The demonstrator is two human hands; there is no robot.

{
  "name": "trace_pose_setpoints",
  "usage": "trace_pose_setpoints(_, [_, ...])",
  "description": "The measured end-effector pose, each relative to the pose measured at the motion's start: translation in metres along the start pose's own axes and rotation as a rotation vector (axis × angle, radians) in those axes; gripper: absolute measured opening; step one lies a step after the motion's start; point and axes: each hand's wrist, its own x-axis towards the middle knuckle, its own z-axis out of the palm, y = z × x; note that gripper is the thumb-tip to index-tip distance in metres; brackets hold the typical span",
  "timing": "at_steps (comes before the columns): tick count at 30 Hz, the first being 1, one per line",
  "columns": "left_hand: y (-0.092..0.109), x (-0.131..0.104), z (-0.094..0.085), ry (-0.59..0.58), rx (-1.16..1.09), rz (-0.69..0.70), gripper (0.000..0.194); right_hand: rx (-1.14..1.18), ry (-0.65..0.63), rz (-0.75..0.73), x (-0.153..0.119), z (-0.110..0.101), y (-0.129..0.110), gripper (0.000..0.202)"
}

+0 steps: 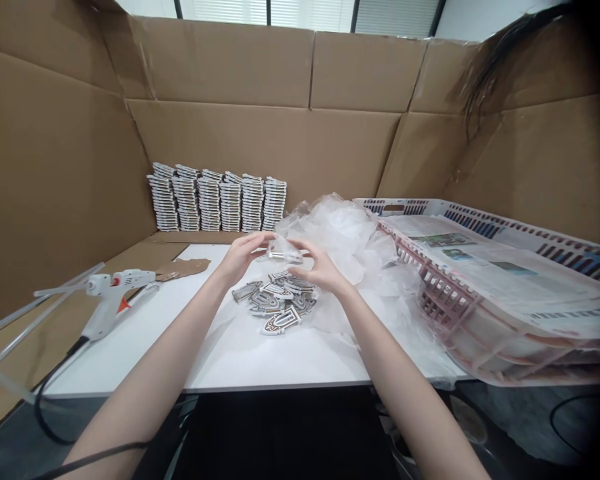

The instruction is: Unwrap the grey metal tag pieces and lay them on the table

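Cardboard walls (260,143) enclose a white table (280,363), with a pink-and-white basket (450,293) at right. Loose plastic bags (345,230) heap right of centre. Left hand (240,257), curved narrow, and right hand (321,267), thumb spread wide, flank a small clear bag (286,249) at centre, above piled ornate pieces (280,300); how firmly either grips it, I cannot tell.

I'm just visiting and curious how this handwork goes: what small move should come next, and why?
Probably tip the whitish piece out of its clear bag onto the pile of pieces. The left hand and right hand are at the bag, which is just above the pile, and crumpled clear plastic lies alongside.
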Motion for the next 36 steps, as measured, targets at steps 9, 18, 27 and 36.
trace_pose_setpoints(9, [-0.024, 0.007, -0.009, 0.057, 0.038, -0.118, 0.038, 0.267, 0.368, 0.154, 0.008, 0.005, 0.008, 0.048])
trace_pose_setpoints(18, [-0.078, 0.038, -0.037, 0.061, 1.039, 0.03, 0.029, -0.009, 0.239, 0.165, 0.004, 0.007, 0.007, 0.022])
trace_pose_setpoints(27, [-0.084, 0.044, -0.023, 0.126, 1.27, -0.034, 0.019, -0.086, 0.172, 0.247, 0.001, 0.012, 0.003, 0.022])
trace_pose_setpoints(36, [-0.063, 0.034, -0.036, 0.324, 0.849, -0.021, 0.015, -0.049, 0.054, 0.223, 0.001, 0.013, 0.005, 0.014])
